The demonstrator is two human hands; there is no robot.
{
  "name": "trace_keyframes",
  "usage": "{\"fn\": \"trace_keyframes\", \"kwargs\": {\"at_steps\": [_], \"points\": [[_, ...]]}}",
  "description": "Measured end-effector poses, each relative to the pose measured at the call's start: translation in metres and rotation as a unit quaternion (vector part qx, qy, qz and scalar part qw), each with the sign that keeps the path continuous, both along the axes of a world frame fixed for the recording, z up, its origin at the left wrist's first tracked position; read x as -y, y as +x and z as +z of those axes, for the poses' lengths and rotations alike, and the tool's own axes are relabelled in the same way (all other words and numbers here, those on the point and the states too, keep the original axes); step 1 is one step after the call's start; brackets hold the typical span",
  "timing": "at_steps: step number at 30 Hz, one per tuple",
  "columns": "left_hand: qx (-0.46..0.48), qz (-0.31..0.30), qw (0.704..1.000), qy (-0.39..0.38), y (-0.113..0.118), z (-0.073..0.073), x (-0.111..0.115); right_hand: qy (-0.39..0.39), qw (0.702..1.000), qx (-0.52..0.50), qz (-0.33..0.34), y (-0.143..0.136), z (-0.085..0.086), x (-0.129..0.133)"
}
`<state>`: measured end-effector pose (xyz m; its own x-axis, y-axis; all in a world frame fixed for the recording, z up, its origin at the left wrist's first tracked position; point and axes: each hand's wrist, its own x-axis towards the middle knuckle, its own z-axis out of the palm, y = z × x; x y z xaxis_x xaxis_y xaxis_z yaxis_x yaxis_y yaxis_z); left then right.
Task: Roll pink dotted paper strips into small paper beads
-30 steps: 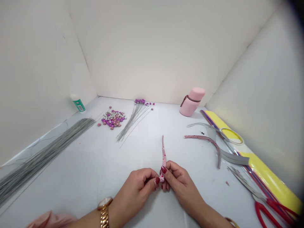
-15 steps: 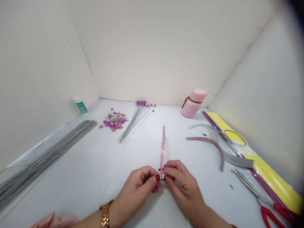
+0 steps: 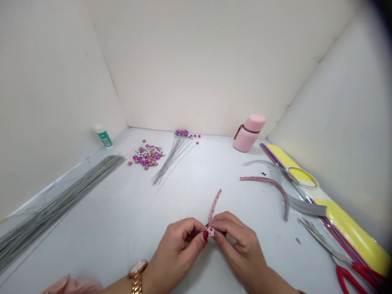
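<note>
Between my fingertips is a narrow pink paper strip (image 3: 215, 205) with red marks, its near end folded into a small flat knot. My left hand (image 3: 186, 245) pinches the folded end from the left, thumb on top. From the right, my right hand (image 3: 237, 243) pinches the same fold with thumb and fingers. The loose tail of the strip points up and away, leaning a little right. Part of the fold is hidden by my fingers.
At left lie a bundle of grey wires (image 3: 70, 196) and a glue bottle (image 3: 104, 136). Further back are a pile of small folded stars (image 3: 148, 156), star-tipped wires (image 3: 171, 161) and a pink flask (image 3: 248, 134). Scissors (image 3: 329, 245), paper strips (image 3: 275, 185), tape roll (image 3: 303, 177) and yellow paper (image 3: 352, 228) lie right.
The strip's loose tail has become shorter and now leans right instead of standing nearly straight. The folded end has turned between my fingers, and my left wrist has rotated slightly.
</note>
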<state>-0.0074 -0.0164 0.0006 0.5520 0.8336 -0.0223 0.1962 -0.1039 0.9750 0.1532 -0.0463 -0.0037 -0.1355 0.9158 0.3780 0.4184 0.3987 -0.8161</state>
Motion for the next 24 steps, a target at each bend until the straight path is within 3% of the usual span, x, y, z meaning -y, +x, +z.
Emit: {"fn": "trace_keyframes", "kwargs": {"at_steps": [4, 10, 13, 17, 20, 24], "points": [[0.003, 0.032, 0.999, 0.012, -0.0002, -0.0007, 0.0006, -0.025, 0.998, -0.025, 0.045, -0.0039, 0.0006, 0.0021], [-0.052, 0.027, 0.993, 0.1, -0.0015, -0.0005, -0.0001, -0.107, 0.991, -0.084, 0.006, -0.0052, 0.0001, 0.0017], [-0.023, 0.04, 0.994, 0.1, -0.0032, 0.002, -0.0038, -0.149, 0.982, -0.113, 0.022, -0.0042, 0.0023, 0.0007], [0.027, 0.001, 0.994, 0.104, -0.0035, 0.0045, -0.0083, -0.205, 0.966, -0.15, 0.043, -0.0041, 0.0041, -0.0005], [0.046, 0.041, 0.997, 0.053, -0.0015, 0.0037, -0.0086, -0.257, 0.948, -0.186, 0.039, -0.0064, 0.0035, -0.0008], [0.084, 0.073, 0.99, -0.087, 0.0008, 0.0022, -0.0087, -0.301, 0.93, -0.207, 0.027, -0.0099, 0.0019, 0.0001]]}}
